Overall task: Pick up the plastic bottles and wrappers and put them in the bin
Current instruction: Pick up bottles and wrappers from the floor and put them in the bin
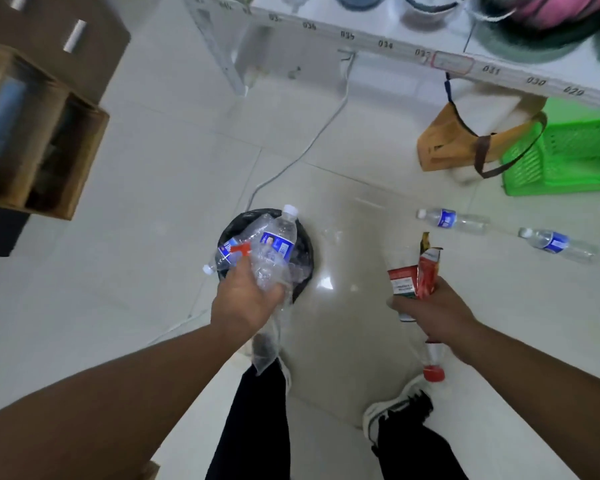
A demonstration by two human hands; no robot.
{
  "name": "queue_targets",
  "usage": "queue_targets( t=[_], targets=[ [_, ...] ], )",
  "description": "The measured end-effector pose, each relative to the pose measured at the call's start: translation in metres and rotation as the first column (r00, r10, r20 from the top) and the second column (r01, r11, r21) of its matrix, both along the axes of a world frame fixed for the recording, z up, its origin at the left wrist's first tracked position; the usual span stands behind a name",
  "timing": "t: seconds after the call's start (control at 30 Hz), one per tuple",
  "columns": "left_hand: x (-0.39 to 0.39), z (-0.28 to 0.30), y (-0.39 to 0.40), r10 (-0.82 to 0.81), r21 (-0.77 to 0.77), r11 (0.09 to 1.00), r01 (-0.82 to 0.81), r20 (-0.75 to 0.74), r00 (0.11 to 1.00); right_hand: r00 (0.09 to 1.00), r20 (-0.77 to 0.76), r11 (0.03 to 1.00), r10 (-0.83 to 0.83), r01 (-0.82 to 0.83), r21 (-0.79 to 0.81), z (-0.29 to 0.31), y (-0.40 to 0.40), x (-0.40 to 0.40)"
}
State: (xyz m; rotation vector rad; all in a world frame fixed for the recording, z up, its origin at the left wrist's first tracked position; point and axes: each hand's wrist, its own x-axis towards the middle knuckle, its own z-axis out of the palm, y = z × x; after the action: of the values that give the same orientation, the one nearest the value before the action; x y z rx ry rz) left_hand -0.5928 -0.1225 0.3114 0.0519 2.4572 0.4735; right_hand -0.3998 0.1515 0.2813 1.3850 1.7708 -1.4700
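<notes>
Left hand: the left hand (246, 299) was closed around a bunch of clear, crumpled plastic bottles (272, 258) with blue labels and white caps, held directly above the bin; one end of crumpled plastic hung below the fist.
Right hand: the right hand (426, 306) was clenched on red and white snack wrappers (414, 275) that stuck up from the fist, and on a clear plastic bottle with a red cap (433, 365) that hung neck-down beneath it.
Bin: the round bin lined with a black bag (303, 254) stood on the pale tiled floor (153, 168), under the left hand and to the left of the right hand.
Loose bottles: two clear plastic water bottles with blue labels, one nearer (452, 221) and one farther right (557, 244), lay on their sides on the floor, well apart from the bin.
Writing: print on the bottle labels and wrappers was too blurred to read; the white table edge (492, 69) carried numbers, among them 034, 031, 030 and 029.
Surroundings: a tan bag with dark straps (447, 143) sat beside a green plastic crate (568, 154) under the table; brown cardboard boxes (42, 126) stood at the left; a white cable (302, 150) ran across the floor toward the bin.
</notes>
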Motion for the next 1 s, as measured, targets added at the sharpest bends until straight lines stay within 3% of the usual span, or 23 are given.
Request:
queue_targets(
  t=[0.13, 0.27, 0.4, 0.47, 0.57, 0.73, 1.0],
  targets=[
    [-0.052, -0.006, -0.04, -0.053, -0.084, 0.995, 0.048, -0.056, 0.997, 1.0, -0.029, 1.0, -0.011, 0.01, -0.028, -0.009, -0.055, -0.062],
    [-0.087, -0.043, -0.052, -0.247, -0.124, 0.962, 0.244, -0.008, 0.969, 0.996, -0.058, 0.996, -0.073, 0.071, -0.047, -0.029, -0.099, -0.109],
    [-0.089, -0.101, -0.042, -0.63, -0.137, 0.771, 0.622, -0.028, 0.776, 0.995, -0.073, 0.997, -0.07, 0.067, -0.036, -0.053, -0.124, -0.127],
    [-0.08, -0.131, -0.035, -0.716, -0.189, 0.687, 0.702, -0.012, 0.698, 0.996, -0.069, 0.998, -0.06, 0.057, -0.038, -0.068, -0.129, -0.126],
    [-0.075, -0.17, -0.025, -0.712, -0.258, 0.678, 0.689, 0.005, 0.703, 0.999, -0.029, 0.999, -0.032, 0.031, -0.012, -0.092, -0.127, -0.116],
    [-0.084, -0.208, -0.011, -0.771, -0.351, 0.609, 0.711, -0.051, 0.635, 0.999, 0.035, 0.999, -0.019, 0.02, -0.025, -0.119, -0.115, -0.096],
    [-0.109, -0.155, 0.001, -0.597, -0.221, 0.783, 0.582, 0.0, 0.803, 0.994, 0.093, 0.995, -0.065, 0.071, -0.065, -0.094, -0.106, -0.112]
  ],
)
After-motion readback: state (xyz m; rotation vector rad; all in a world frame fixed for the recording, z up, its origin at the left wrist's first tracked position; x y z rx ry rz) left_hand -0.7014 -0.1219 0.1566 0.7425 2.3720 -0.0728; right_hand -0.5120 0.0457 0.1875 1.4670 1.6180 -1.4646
